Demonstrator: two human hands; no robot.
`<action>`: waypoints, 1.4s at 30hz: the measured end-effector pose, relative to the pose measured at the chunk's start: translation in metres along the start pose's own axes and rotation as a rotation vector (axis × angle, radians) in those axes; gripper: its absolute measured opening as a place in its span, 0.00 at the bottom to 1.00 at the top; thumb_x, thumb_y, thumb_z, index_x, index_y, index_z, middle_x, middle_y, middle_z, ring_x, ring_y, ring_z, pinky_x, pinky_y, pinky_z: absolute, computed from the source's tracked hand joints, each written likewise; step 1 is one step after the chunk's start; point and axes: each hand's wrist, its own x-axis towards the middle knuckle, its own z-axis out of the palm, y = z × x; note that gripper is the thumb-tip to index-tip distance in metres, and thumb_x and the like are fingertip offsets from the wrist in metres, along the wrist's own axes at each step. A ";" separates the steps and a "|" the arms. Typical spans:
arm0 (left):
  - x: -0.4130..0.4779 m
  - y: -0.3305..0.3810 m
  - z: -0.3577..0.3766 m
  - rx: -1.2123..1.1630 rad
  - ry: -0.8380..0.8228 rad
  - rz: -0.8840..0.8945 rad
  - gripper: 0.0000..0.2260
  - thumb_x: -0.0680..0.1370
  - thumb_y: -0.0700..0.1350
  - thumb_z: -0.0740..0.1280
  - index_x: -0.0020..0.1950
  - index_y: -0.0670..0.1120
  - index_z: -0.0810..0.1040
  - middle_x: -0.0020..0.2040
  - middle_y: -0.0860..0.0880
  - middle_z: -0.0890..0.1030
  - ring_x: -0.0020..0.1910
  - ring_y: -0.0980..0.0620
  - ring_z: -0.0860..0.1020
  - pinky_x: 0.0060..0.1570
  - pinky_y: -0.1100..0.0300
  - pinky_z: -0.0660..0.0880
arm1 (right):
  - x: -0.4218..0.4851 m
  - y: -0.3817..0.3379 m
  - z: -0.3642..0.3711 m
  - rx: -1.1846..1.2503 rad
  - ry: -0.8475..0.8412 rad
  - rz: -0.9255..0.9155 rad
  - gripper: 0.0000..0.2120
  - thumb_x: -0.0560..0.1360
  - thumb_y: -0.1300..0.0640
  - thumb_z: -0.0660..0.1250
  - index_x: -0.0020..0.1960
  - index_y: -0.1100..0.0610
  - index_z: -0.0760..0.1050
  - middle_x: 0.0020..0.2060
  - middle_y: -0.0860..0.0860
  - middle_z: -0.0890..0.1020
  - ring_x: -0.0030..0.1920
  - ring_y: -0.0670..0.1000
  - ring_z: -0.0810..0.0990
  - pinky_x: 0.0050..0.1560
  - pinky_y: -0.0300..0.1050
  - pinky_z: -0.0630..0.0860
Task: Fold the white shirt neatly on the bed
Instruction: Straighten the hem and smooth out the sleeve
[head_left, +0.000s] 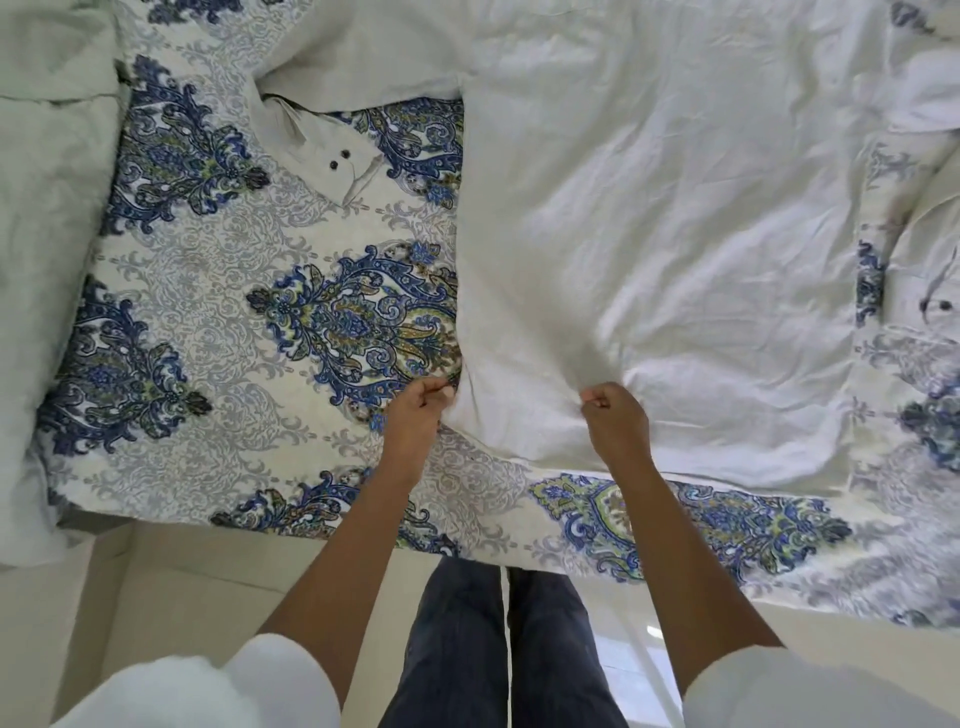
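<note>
White shirt (649, 218) lies spread on the bed (218, 291), extending away from the fingers; thin, limp, creased. Left hand (415, 410) and right hand (613, 415) each pinch its near hem; judged the correct hold

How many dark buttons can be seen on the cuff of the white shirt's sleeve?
2. Both sit side by side on the cuff of the white fabric shirt sleeve lying on the blue patterned bedspread: one dark round button lower left, the other upper right. Folds may hide more.
</note>
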 end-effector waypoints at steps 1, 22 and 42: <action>0.000 -0.001 0.003 0.022 -0.013 0.017 0.07 0.78 0.37 0.63 0.54 0.40 0.77 0.47 0.46 0.79 0.44 0.51 0.76 0.47 0.57 0.74 | -0.002 0.002 -0.001 -0.010 -0.008 -0.005 0.11 0.74 0.64 0.61 0.53 0.60 0.78 0.53 0.54 0.80 0.53 0.55 0.76 0.46 0.40 0.67; -0.031 -0.045 0.031 1.423 -0.035 1.032 0.23 0.58 0.36 0.72 0.53 0.43 0.78 0.55 0.43 0.78 0.56 0.45 0.69 0.52 0.51 0.73 | -0.034 0.070 -0.035 -0.008 0.052 0.236 0.08 0.76 0.59 0.57 0.44 0.59 0.74 0.36 0.54 0.80 0.37 0.56 0.79 0.36 0.45 0.74; -0.037 -0.026 0.125 1.559 -0.373 1.213 0.18 0.60 0.39 0.77 0.47 0.42 0.79 0.44 0.46 0.79 0.39 0.48 0.79 0.34 0.57 0.77 | -0.004 0.147 -0.135 1.232 0.659 0.656 0.07 0.72 0.61 0.69 0.49 0.62 0.76 0.40 0.55 0.78 0.33 0.50 0.74 0.26 0.39 0.70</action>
